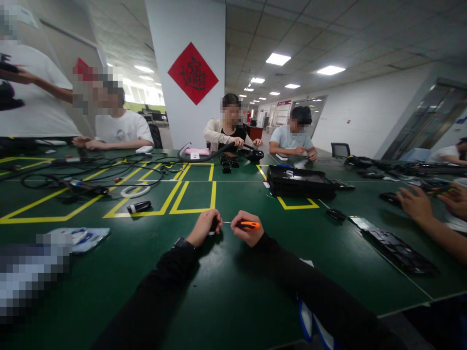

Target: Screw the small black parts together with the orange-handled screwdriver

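Observation:
My left hand (204, 227) is closed around a small black part (213, 226) just above the green table (226, 291). My right hand (247, 228) grips an orange-handled screwdriver (249, 225). Its thin metal shaft points left and its tip meets the black part. Both hands hover close together near the table's middle, in front of the yellow tape boxes (193, 197). Both of my sleeves are black.
A black tray-like case (299, 182) lies beyond my hands, a flat black panel (397, 248) to the right, a small black piece (336, 214) between them. Tangled cables (91, 175) and a black cylinder (139, 207) lie to the left. Other people sit around; a co-worker's hands (416, 204) are at right.

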Demonstrator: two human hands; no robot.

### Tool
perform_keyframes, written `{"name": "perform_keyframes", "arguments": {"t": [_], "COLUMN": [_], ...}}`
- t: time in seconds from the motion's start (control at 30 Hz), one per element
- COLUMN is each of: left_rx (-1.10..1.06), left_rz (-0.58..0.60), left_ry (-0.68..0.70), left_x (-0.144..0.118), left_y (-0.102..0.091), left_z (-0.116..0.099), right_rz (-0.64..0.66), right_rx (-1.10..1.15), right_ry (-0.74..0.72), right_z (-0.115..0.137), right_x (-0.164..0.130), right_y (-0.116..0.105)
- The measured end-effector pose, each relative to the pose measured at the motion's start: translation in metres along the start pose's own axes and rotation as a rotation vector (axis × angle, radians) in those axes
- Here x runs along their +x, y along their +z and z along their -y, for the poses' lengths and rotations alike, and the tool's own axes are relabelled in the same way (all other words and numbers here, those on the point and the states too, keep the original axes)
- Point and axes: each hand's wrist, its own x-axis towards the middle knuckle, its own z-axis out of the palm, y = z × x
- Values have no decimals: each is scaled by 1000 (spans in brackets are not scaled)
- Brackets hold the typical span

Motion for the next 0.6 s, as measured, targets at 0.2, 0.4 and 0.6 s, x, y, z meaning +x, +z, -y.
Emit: {"name": "perform_keyframes", "arguments": {"t": [0.2, 0.4, 0.6], "left_rx": [50, 105, 104], "left_rz": [19, 42, 57], "left_ry": [25, 14, 29], "left_x": [2, 2, 1], "left_y": [-1, -1, 1], "left_z": [4, 3, -2], "right_rz": [-57, -85, -76], "right_rx": [117, 184, 117], "right_ry": [112, 177, 73], "right_z": [-2, -3, 1], "right_x": [1, 1, -1], "right_y": [-1, 1, 2]}}
